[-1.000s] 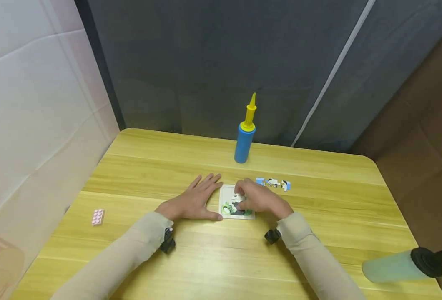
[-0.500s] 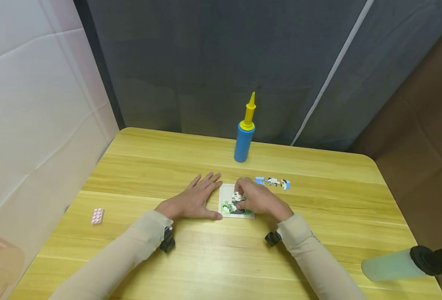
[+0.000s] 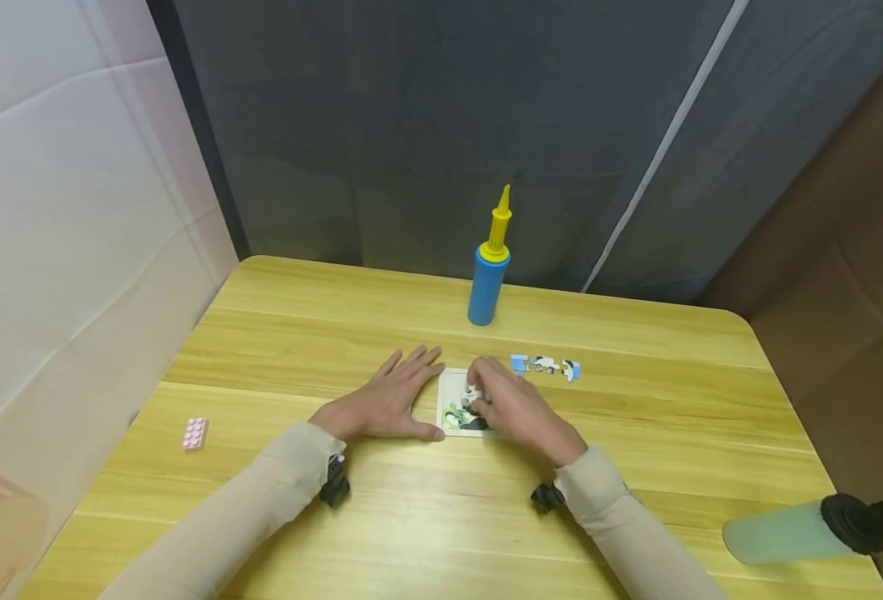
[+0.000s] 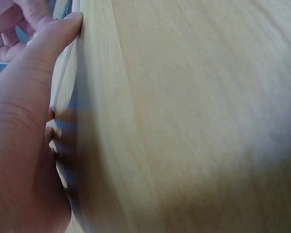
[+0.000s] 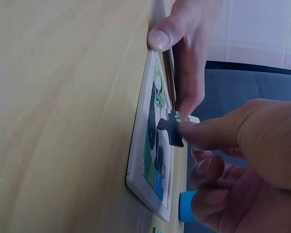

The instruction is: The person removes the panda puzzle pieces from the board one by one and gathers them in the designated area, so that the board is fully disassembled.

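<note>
A small white puzzle tray (image 3: 449, 388) lies on the yellow wooden table (image 3: 636, 433), partly filled with a green and black picture. My left hand (image 3: 404, 392) rests flat on the table beside it, thumb (image 5: 161, 38) against the tray's (image 5: 146, 160) edge. My right hand (image 3: 479, 398) is over the tray and pinches a dark puzzle piece (image 5: 170, 130) between thumb and fingers, tilted just above the fitted pieces. In the left wrist view my left thumb (image 4: 56, 36) lies along the tray's edge.
A row of loose blue and white puzzle pieces (image 3: 545, 365) lies right of the tray. A blue pump with a yellow nozzle (image 3: 489, 271) stands behind. A pink brick (image 3: 196, 432) lies far left. A teal cylinder with a black cap (image 3: 794, 532) overhangs the near right corner.
My right wrist has drawn back toward the near edge, and the fingers with the piece have shifted slightly left over the tray. The left hand has stayed still.
</note>
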